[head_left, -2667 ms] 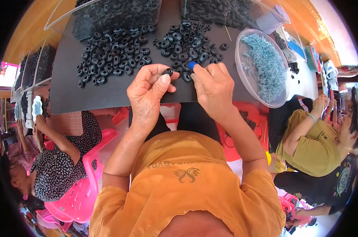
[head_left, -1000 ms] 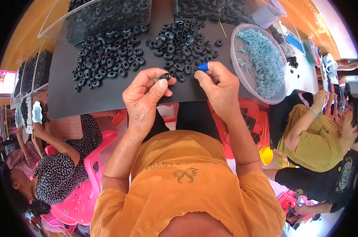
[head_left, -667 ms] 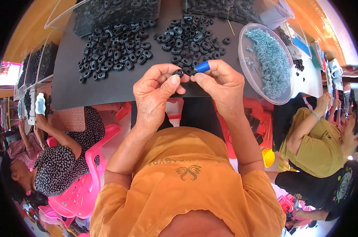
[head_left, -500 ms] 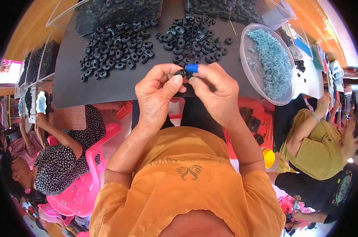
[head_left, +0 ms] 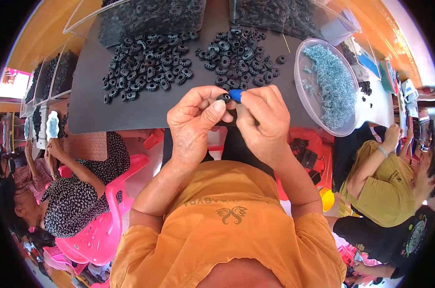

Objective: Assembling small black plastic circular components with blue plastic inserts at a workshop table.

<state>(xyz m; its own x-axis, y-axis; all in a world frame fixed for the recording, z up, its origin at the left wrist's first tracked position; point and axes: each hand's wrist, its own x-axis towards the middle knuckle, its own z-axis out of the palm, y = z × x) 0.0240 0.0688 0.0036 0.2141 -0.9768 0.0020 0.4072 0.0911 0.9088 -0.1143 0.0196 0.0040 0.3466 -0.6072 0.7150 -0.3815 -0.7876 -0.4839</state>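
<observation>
Above the near edge of the dark table, my left hand point(head_left: 194, 115) pinches a small black plastic part point(head_left: 223, 97) with a hole in its face between thumb and fingers. My right hand point(head_left: 264, 117) is closed beside it, with a blue finger cover point(head_left: 235, 95) on one fingertip that touches the part. Whatever my right thumb and finger pinch is hidden or too small to make out. Beyond my hands lie a left pile point(head_left: 148, 67) and a right pile point(head_left: 239, 55) of similar black parts.
A round clear dish point(head_left: 300, 91) of small pale-blue pieces point(head_left: 333, 91) stands to the right. Two clear bins point(head_left: 150, 21) point(head_left: 280, 17) of black parts stand at the back, near a thin stick point(head_left: 286, 43). People sit left point(head_left: 71, 204) and right point(head_left: 385, 185), with a pink chair point(head_left: 95, 237) at left.
The whole view has shifted slightly. My right hand's blue-covered fingertip has come down against the black part, and its fingers are more curled. My left hand keeps its pinch.
</observation>
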